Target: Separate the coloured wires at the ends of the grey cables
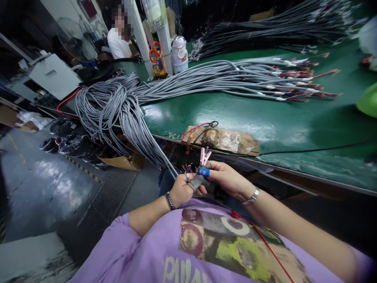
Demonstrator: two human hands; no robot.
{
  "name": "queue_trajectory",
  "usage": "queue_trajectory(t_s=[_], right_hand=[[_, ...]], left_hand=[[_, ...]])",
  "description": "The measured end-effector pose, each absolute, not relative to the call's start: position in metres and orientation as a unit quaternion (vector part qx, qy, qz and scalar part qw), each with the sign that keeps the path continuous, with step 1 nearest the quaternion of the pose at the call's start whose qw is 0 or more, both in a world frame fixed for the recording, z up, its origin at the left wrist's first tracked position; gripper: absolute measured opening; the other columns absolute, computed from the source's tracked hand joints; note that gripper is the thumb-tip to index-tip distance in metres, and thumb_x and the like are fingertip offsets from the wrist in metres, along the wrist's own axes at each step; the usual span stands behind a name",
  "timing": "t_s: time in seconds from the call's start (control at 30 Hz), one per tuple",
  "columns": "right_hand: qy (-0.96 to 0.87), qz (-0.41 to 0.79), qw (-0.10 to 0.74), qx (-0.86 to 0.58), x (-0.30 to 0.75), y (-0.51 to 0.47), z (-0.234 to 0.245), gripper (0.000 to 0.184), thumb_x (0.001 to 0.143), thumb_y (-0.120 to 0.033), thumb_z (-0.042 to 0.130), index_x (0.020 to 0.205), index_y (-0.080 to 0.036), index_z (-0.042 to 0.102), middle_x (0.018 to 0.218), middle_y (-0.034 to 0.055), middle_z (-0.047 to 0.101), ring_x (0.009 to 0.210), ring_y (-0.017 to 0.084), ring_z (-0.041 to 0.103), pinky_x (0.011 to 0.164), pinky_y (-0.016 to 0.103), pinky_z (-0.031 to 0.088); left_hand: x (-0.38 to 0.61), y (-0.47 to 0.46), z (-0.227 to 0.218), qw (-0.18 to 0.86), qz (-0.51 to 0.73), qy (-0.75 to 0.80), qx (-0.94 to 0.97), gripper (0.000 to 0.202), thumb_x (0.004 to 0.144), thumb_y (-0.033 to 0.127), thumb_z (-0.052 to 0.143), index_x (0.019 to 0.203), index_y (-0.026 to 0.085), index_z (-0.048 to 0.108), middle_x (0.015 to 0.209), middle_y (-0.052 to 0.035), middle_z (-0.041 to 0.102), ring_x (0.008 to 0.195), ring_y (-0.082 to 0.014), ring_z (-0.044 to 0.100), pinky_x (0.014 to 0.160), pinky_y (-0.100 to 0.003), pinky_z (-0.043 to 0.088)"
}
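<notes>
Head cam: the L hand (182,190) was curled nearly closed round a slim, round grey-jacketed cable (172,168), its thin dark-red wires (190,169) splayed, just off the edge of the glossy green bench (250,114). R hand (229,179) was pinched by a pale-pink plastic clip (205,156); couldn't tell its hold. That cable was prob. mid-work; long grey cables w/ white-sleeved ends (206,76) lay behind, finished or not unclear.
</notes>
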State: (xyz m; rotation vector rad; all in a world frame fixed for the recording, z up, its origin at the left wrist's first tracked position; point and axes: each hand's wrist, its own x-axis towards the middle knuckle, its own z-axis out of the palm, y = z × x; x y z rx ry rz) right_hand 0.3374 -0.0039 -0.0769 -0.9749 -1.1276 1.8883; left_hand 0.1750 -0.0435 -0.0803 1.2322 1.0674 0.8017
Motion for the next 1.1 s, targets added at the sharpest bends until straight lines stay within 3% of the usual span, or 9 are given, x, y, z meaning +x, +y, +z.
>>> queue_trajectory(t_s=[0.27,0.5,0.73,0.87,1.1], right_hand=[[-0.392,0.783,0.343,-0.341,0.346,-0.004,-0.088,0.035,0.060,-0.042,0.086,0.069,-0.016,0.064,0.064,-0.0002,0.059,0.059,0.011,0.048,0.060,0.026,0.039],[-0.275,0.835,0.342,-0.331,0.350,0.018,-0.094,0.049,0.074,-0.067,0.065,0.077,-0.018,0.064,0.073,0.0032,0.064,0.060,0.013,0.055,0.060,0.027,0.045],[-0.464,0.607,0.468,-0.443,0.330,0.015,-0.083,0.058,0.072,-0.076,0.059,0.061,-0.019,0.059,0.059,0.0012,0.055,0.057,0.014,0.046,0.059,0.028,0.040],[-0.396,0.707,0.442,-0.385,0.325,0.016,-0.089,0.061,0.072,-0.079,0.056,0.071,-0.018,0.064,0.066,0.0041,0.061,0.058,0.015,0.051,0.058,0.029,0.043],[-0.256,0.796,0.449,-0.317,0.321,0.020,-0.097,0.049,0.067,-0.067,0.072,0.075,-0.018,0.068,0.063,0.0016,0.060,0.052,0.012,0.050,0.052,0.026,0.045]], left_hand=[[0.173,-0.044,-0.080,0.620,0.364,0.436,0.541,0.059,0.078,0.066,0.060,0.063,0.009,0.066,0.057,-0.0076,0.064,0.051,-0.0110,0.057,0.055,-0.023,0.049],[0.175,-0.041,-0.067,0.661,0.352,0.407,0.523,0.062,0.076,0.068,0.061,0.081,0.007,0.071,0.061,-0.0078,0.065,0.054,-0.0129,0.060,0.055,-0.024,0.050],[0.181,-0.032,-0.072,0.676,0.371,0.410,0.487,0.061,0.077,0.067,0.060,0.081,0.006,0.071,0.059,-0.0074,0.065,0.050,-0.0118,0.058,0.052,-0.023,0.048],[0.181,-0.031,-0.077,0.683,0.372,0.421,0.467,0.062,0.073,0.067,0.063,0.078,0.006,0.071,0.056,-0.0069,0.063,0.047,-0.0117,0.056,0.050,-0.023,0.047],[0.181,-0.031,-0.077,0.684,0.360,0.423,0.472,0.063,0.073,0.068,0.063,0.078,0.006,0.071,0.057,-0.0073,0.064,0.048,-0.0122,0.057,0.051,-0.024,0.048]])
